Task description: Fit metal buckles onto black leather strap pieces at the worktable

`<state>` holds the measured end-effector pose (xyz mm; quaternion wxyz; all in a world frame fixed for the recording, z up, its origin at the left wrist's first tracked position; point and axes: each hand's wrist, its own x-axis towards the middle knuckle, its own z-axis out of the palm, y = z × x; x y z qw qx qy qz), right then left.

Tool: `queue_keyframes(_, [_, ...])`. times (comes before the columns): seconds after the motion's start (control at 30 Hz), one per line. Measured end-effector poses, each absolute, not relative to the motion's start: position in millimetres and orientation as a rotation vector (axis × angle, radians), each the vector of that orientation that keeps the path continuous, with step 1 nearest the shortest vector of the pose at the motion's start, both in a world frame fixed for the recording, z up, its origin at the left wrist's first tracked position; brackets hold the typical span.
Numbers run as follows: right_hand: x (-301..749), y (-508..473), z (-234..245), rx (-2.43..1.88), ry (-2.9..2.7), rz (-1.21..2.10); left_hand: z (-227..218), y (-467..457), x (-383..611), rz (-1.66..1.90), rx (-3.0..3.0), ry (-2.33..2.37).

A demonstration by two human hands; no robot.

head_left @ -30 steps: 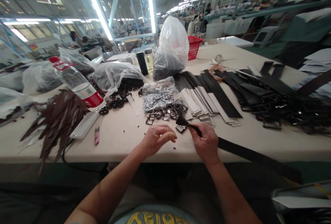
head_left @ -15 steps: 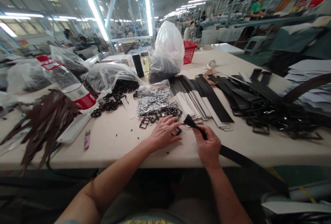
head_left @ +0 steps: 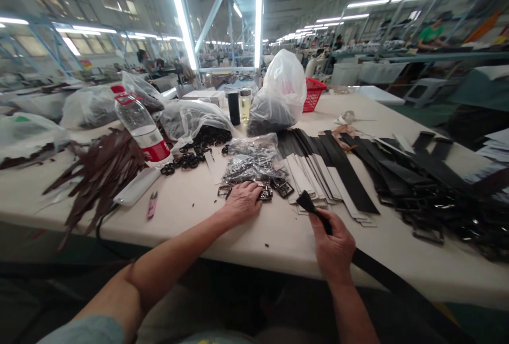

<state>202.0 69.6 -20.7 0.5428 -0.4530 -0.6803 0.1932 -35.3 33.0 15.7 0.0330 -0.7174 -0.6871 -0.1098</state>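
Note:
My left hand [head_left: 243, 202] lies palm down at the near edge of a pile of dark metal buckles [head_left: 264, 192], its outstretched fingers over them; whatever is beneath the fingertips is hidden. In my right hand [head_left: 334, 240] is a black belt strap [head_left: 306, 202], pinched so that its short end folds and points up to the left. The rest of that strap trails past my wrist and off the table's near edge. Behind the loose buckles sits a clear plastic bag [head_left: 252, 156] of more metal pieces. Black and white strips [head_left: 304, 174] lie in a row beyond my right hand.
Black straps with buckles [head_left: 427, 222] are heaped at the right. Leftward lie pink thread snips [head_left: 151, 205], brown strips [head_left: 99, 166], a large plastic bottle [head_left: 141, 126] and black rings [head_left: 186, 159]. A stuffed plastic bag [head_left: 280, 92] and red basket [head_left: 314, 95] stand farther back.
My left hand has moved left onto the buckle pile, away from the strap's end. My right hand still grips the strap. The whole view has shifted, so the table appears farther right and lower.

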Motion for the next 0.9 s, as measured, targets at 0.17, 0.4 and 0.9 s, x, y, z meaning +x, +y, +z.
queue_keyframes(0.17, [202.0, 70.4, -21.3, -1.075, -1.614, 0.438, 27.2, 38.4, -44.6, -0.387, -2.139, -2.108])
queue_keyframes(0.4, [205.0, 72.0, -22.3, -1.127, -1.639, 0.471, 20.1, 94.3, -13.2, -0.597, -2.208, -1.915])
queue_keyframes(0.9, [210.8, 74.2, -20.4, -1.442, -1.638, 0.539, 40.4, 82.8, -112.5, -0.684, -1.987, -2.134])
